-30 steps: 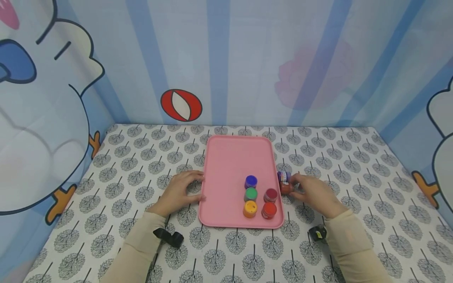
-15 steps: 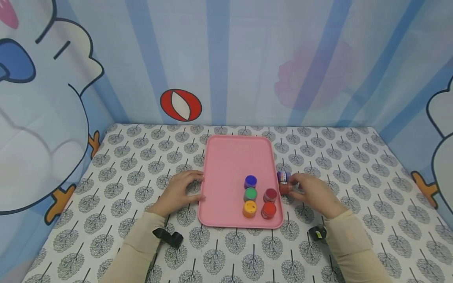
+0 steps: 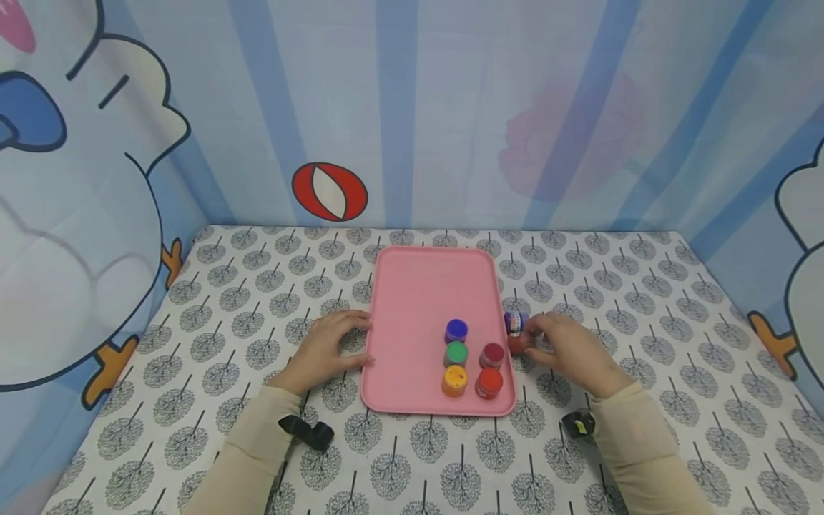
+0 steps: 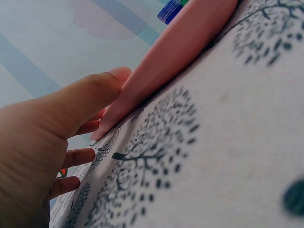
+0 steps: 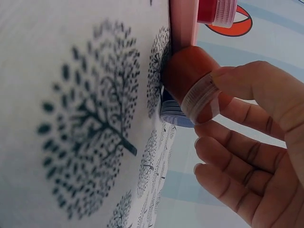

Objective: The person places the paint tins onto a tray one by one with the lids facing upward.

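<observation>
A pink tray lies on the tree-print cloth. In its near right part stand a blue jar, a green jar, an orange jar, a dark red jar and a red jar. Just off the tray's right rim my right hand pinches a red-brown jar that lies on its side, thumb on its clear ribbed neck. A purple-lidded jar lies right behind it. My left hand rests on the cloth, its thumb against the tray's left rim.
Printed fabric walls close off the back and both sides of the table. Black wrist-camera mounts sit on both sleeves near the front edge. The far half of the tray holds nothing, and bare cloth lies either side.
</observation>
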The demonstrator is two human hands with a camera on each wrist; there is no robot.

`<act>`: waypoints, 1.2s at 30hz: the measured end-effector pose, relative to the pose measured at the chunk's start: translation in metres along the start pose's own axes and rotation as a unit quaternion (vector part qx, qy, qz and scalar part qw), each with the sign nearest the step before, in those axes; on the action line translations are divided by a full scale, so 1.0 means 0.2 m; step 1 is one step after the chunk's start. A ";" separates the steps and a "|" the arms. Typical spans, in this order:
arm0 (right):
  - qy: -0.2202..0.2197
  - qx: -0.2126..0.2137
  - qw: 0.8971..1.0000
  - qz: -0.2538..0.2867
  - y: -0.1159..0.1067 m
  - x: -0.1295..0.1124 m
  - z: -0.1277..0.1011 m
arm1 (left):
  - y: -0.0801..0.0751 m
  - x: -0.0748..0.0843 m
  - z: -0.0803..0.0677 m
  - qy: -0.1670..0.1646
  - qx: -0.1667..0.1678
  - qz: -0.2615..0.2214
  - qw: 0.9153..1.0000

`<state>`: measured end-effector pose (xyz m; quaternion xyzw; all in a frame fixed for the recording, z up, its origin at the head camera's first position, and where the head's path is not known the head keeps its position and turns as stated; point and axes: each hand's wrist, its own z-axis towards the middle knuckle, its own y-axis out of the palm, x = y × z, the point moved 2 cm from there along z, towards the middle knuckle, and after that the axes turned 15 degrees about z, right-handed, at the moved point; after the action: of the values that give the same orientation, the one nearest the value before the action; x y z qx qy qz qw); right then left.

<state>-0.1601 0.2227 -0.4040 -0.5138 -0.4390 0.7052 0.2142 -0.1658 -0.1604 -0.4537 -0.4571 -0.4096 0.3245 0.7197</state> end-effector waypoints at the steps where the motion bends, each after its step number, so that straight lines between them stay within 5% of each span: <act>1: -0.002 0.002 1.000 -0.003 0.00 0.00 0.00 | 0.00 0.00 0.00 0.000 0.000 0.000 1.000; 18: -0.053 0.029 0.998 -0.022 -0.03 -0.06 0.02 | -0.01 -0.01 0.01 -0.008 -0.016 -0.005 1.000; 36: -0.073 0.008 0.996 -0.043 -0.02 -0.13 0.11 | 0.00 0.00 0.00 -0.004 -0.008 -0.003 1.000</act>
<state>-0.1702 0.1958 -0.3845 -0.4399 -0.4694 0.7346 0.2157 -0.1665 -0.1607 -0.4537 -0.4600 -0.4167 0.3211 0.7153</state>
